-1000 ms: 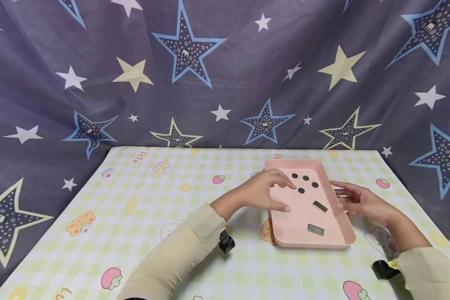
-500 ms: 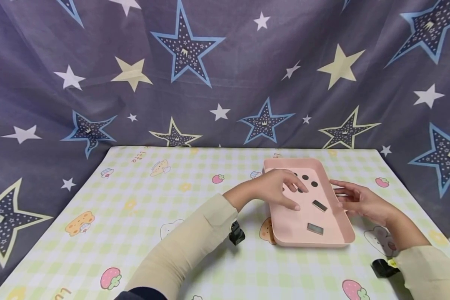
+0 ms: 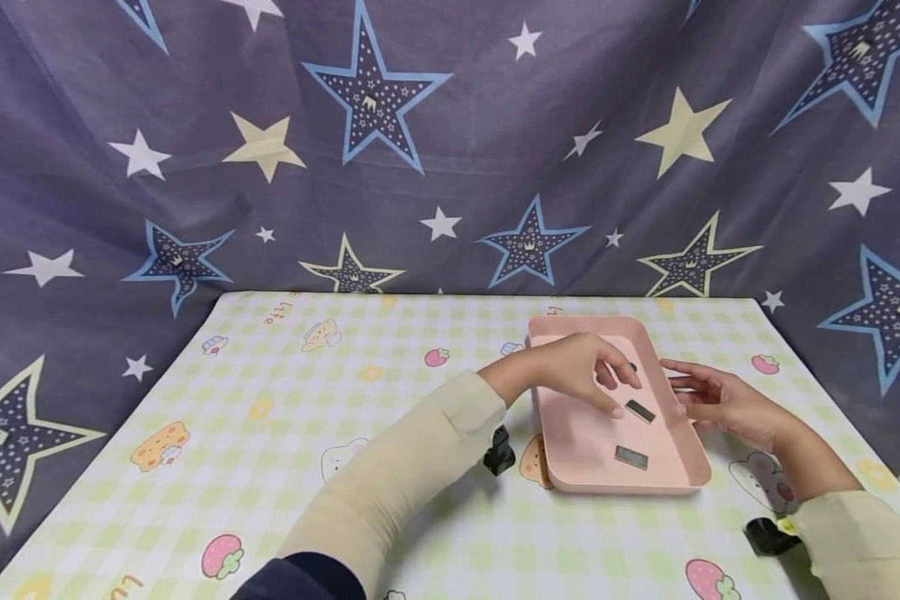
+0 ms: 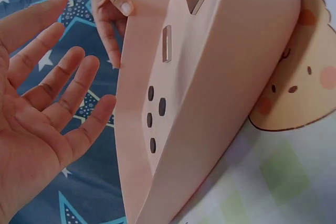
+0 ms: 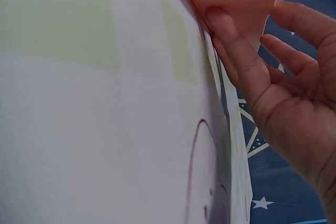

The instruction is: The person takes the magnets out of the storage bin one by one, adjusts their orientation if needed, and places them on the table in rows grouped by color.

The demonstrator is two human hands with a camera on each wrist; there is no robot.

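A shallow pink tray point(image 3: 581, 454) lies on the right half of the table. Over its middle hovers my left hand point(image 3: 579, 371), holding nothing, thumb and forefinger apart near a small dark rectangular piece point(image 3: 640, 411). A second, greyer rectangular piece point(image 3: 632, 457) lies nearer the tray's front. Several small black discs point(image 4: 162, 107) show at the far end in the left wrist view; from the head most are hidden behind my left hand. My right hand point(image 3: 735, 408) touches the tray's right wall, its fingers extended and its thumb point(image 5: 223, 22) against the outside.
A checked cloth with cartoon prints point(image 3: 270, 467) covers the table. Behind it hangs a dark curtain with stars point(image 3: 450, 150). Black wrist cameras point(image 3: 499, 451) sit below both sleeves.
My left hand has moved rightward across the tray, from its left side to the rectangular piece, covering most of the discs. The right hand, tray and pieces stay where they were.
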